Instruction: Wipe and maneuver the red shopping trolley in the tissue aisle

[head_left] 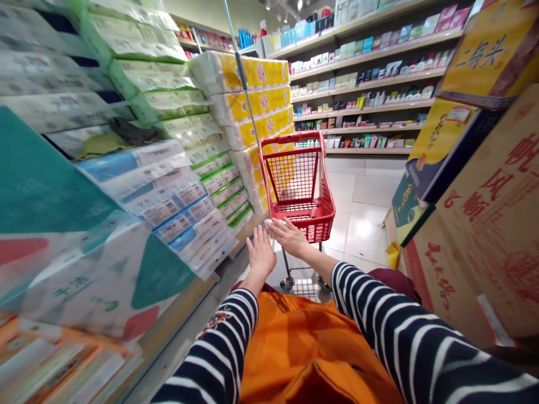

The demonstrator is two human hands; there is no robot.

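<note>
Both striped sleeves reach forward, and my hands are close together in front of a red shopping cart (pixel 301 216). My left hand (pixel 261 252) has its fingers stretched out and holds nothing visible. Just to its right, my right hand (pixel 289 235) is also open, palm down, its fingers pointing left past the cart's near left corner. Whether the right hand touches the cart's rim cannot be told. The cart's mesh basket shows no goods, and its wheels rest on the tiled floor.
Stacked tissue packs (pixel 185 202) line the left, with yellow-and-white paper packs (pixel 252 101) beyond. Shelves of cosmetics (pixel 366 84) stand at the back. Cardboard cartons (pixel 484 224) and yellow boxes (pixel 484 56) border the right. A thin metal pole (pixel 242 70) rises beside the paper packs.
</note>
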